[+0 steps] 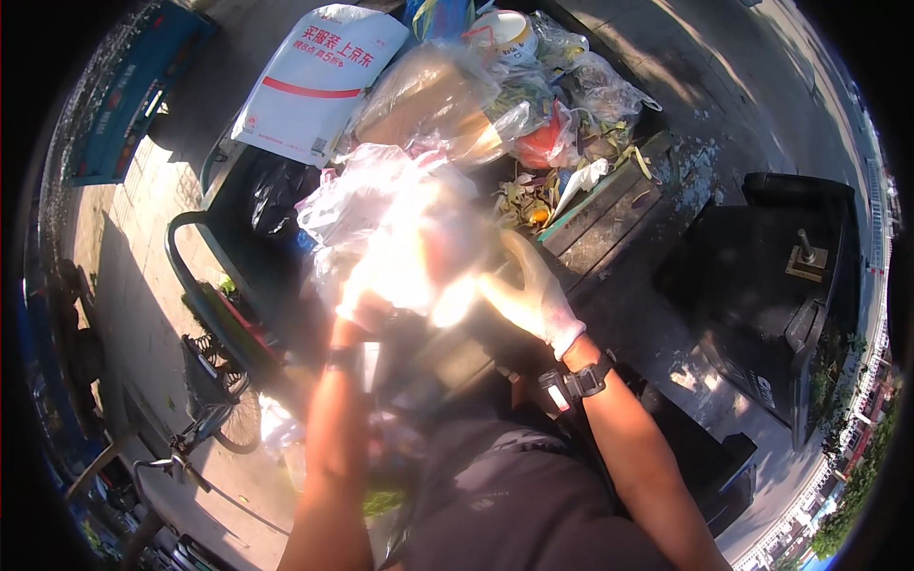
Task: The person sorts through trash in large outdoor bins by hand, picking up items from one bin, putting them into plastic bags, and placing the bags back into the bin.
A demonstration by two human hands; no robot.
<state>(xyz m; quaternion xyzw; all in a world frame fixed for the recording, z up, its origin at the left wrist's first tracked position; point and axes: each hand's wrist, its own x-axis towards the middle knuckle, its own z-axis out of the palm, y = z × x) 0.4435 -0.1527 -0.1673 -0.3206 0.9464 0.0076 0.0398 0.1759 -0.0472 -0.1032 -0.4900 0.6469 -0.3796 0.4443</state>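
Observation:
Both my hands wear pale gloves and reach over a heap of rubbish on a cart. Strong glare washes out the middle of the view. My left hand (367, 293) is at a white plastic bag (367, 195), and its fingers are lost in the brightness. To the right, my right hand (533, 295) has its thumb spread from its fingers beside the bright bundle, with nothing plainly gripped. Behind the white bag lies a clear plastic bag (428, 100) with something brown inside. Loose vegetable scraps (533, 195) lie just beyond my right hand.
A large white mailing bag (319, 81) with red print rests at the back left, above a black bag (281, 195). A paper tub (503, 36) sits at the back. A bicycle (214, 390) stands left, a black wheeled bin (752, 285) right, and a blue container (143, 90) far left.

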